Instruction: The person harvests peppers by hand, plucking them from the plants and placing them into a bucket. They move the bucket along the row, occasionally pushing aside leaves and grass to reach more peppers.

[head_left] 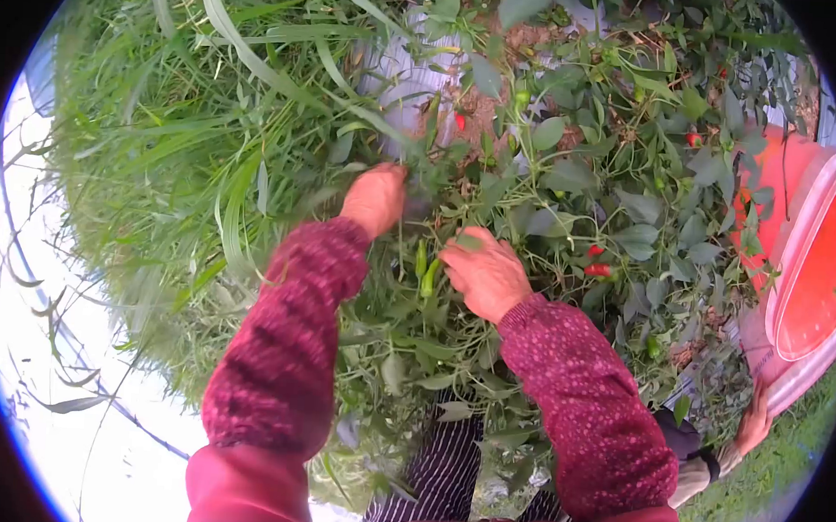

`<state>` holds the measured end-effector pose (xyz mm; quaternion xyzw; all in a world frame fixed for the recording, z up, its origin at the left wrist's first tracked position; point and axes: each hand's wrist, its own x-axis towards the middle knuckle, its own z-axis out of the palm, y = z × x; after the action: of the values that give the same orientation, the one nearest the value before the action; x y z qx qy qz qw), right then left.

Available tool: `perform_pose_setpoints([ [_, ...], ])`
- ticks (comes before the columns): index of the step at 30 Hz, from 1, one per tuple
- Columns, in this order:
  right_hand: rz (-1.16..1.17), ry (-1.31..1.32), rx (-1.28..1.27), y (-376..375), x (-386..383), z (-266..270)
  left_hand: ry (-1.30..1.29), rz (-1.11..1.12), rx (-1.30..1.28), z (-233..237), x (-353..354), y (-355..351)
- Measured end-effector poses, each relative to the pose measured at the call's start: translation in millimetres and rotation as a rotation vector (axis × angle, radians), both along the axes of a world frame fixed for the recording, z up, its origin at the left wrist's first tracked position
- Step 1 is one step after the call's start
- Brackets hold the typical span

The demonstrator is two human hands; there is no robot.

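I read L hand [376,197] pushed into leafy green pepper plant [574,175]; fingers hidden, cannot tell state. R hand [484,272]: fingers pressed together, tips pinching slim green chilli pod [428,277] hanging btwn both hands. Orange plastic bucket [809,281] far right

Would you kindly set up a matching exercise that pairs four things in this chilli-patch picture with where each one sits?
Things:
1. long green chilli pepper
2. small red chilli peppers
3. orange plastic bucket
4. black-and-white striped cloth

Places:
A. far right edge
B. bottom centre, between the sleeves
C. just left of the right hand
D. among leaves, right of the right hand

Pairs: 1-C; 2-D; 3-A; 4-B
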<state>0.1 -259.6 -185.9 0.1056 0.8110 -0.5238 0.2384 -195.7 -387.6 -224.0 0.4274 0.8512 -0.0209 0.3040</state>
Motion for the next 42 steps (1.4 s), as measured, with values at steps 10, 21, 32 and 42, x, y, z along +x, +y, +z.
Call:
perform_pose_setpoints([
  [10,-0.026,0.143,-0.016,14.0,26.2,-16.6,-0.315,0.013,-0.693,32.2,35.8,-29.5],
  [21,0.005,0.264,-0.009,33.5,19.3,-12.2,0.146,-0.224,-0.672,110.0,147.9,-14.1],
  [32,0.284,0.084,0.073,11.8,-45.2,70.8,0.165,-0.036,-0.499,124.3,200.9,14.8],
  [42,0.593,-0.131,-0.177,-43.6,-8.9,47.8,-0.254,-0.291,-0.193,211.1,220.9,-4.2],
])
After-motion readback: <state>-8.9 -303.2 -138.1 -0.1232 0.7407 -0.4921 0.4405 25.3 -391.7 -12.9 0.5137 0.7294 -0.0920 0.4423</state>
